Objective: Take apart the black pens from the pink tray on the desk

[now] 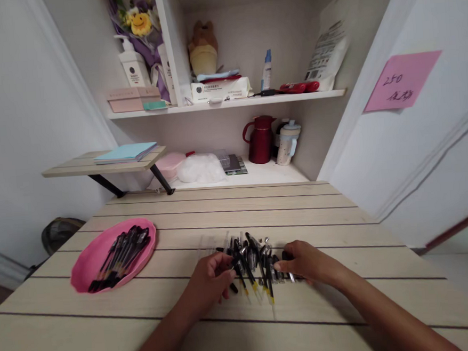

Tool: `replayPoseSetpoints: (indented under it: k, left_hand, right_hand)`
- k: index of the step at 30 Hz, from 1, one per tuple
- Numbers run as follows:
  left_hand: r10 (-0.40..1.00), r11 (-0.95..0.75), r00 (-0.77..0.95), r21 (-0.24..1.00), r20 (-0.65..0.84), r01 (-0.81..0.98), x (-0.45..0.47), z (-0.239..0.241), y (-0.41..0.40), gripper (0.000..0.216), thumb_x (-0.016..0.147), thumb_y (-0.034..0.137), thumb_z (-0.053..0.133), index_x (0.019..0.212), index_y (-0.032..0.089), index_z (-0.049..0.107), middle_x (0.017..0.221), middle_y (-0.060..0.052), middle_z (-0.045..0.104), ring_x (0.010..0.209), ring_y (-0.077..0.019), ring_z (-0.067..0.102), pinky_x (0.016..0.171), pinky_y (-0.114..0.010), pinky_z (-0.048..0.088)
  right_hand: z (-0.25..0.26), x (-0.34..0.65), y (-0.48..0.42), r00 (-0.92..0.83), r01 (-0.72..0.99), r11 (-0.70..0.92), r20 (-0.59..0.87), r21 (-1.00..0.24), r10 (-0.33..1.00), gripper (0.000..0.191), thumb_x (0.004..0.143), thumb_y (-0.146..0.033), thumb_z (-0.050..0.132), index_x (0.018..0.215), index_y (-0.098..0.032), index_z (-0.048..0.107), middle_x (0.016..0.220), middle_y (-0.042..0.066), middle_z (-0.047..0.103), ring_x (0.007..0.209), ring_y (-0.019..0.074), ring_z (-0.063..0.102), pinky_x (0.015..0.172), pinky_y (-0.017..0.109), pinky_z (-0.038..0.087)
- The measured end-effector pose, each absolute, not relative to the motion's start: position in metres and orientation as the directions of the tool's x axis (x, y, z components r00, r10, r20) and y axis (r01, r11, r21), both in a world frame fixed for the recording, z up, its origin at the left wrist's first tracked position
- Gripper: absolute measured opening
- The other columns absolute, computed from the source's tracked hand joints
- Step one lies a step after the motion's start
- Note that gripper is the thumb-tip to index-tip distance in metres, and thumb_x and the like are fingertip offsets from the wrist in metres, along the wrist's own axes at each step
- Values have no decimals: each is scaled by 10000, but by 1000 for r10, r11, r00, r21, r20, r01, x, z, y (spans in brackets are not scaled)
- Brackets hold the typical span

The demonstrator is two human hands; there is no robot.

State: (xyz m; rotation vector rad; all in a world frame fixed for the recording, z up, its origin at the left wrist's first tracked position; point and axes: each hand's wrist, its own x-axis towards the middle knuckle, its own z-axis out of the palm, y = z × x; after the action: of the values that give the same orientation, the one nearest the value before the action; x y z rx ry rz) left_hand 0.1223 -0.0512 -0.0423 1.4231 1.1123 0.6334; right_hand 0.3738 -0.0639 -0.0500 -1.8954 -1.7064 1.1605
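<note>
At eight o'clock, an oval pink plastic tray (83, 263) holds whole-looking black pens (123, 253); your left hand (212, 276) pinches a slim black piece (235, 262); at six, black-and-clear pen parts (260, 256) are left loose; your right hand (306, 261) half-curls, hold unclear.

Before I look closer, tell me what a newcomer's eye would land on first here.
Probably the bright pink tray at the left of the table, with its bundle of black pens. Next, the left hand and right hand at the heap of black and clear pen parts near the middle. Behind, the dark red jug stands out in the lower shelf compartment.
</note>
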Motion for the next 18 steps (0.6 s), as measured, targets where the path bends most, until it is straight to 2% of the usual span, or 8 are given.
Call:
replayPoseSetpoints:
  k: [4, 7, 9, 12, 13, 15, 18]
  left_hand:
    - [875, 132, 415, 948, -248, 289, 126, -45, -53, 188, 667, 253, 521, 828, 155, 512, 569, 69, 451, 348, -29, 425, 315, -142, 293]
    - [861, 135, 437, 944, -262, 302, 128, -46, -55, 159, 666, 239, 509, 802, 157, 503, 577, 70, 445, 348, -30, 424, 315, -148, 292]
    - [852, 140, 445, 939, -276, 313, 130, -47, -58, 152, 664, 237, 505, 794, 160, 498, 577, 72, 438, 348, -33, 424, 312, -151, 286]
    - [834, 152, 461, 930, -303, 335, 133, -46, -62, 152, 663, 234, 497, 797, 162, 494, 576, 71, 443, 347, -39, 430, 309, -155, 279]
    - [829, 152, 467, 928, -307, 341, 135, -45, -63, 142, 662, 227, 492, 789, 162, 492, 573, 71, 442, 345, -39, 430, 309, -155, 279]
    - [822, 145, 481, 928, -306, 343, 140, -44, -65, 114, 661, 215, 485, 764, 164, 488, 569, 73, 434, 346, -38, 430, 312, -153, 282]
    - [817, 133, 499, 936, -290, 327, 147, -41, -69, 84, 669, 230, 489, 723, 168, 476, 561, 73, 422, 355, -39, 435, 318, -149, 284]
  right_hand:
    - [-58, 372, -67, -39, 739, -216, -360, -638, 932, 392, 709, -523, 472, 538, -170, 484, 378, -12, 483, 289, 97, 430, 349, 211, 289]
    - [-56, 372, -66, -16, 809, -180, -327, -560, 945, 455, 797, -493, 326, 535, -167, 506, 384, 8, 500, 312, 109, 460, 407, 224, 325]
    - [-53, 374, -64, 9, 861, -140, -261, -489, 965, 444, 821, -420, 306, 528, -165, 522, 416, 32, 526, 384, 127, 500, 460, 234, 339]
    - [-48, 375, -60, 45, 900, -74, -76, -430, 996, 374, 807, -337, 356, 515, -166, 513, 526, 63, 572, 520, 147, 527, 520, 245, 336]
    - [-46, 374, -60, 63, 885, -67, -23, -462, 998, 366, 805, -339, 363, 512, -167, 500, 536, 57, 567, 523, 142, 516, 520, 243, 333]
    - [-42, 368, -62, 85, 776, -65, 1, -628, 996, 387, 810, -393, 350, 513, -172, 464, 476, 17, 509, 458, 115, 470, 485, 229, 323]
    - [-37, 352, -69, -52, 442, -60, -92, -895, 994, 438, 802, -506, 314, 549, -172, 444, 416, -37, 436, 355, 77, 401, 402, 200, 285]
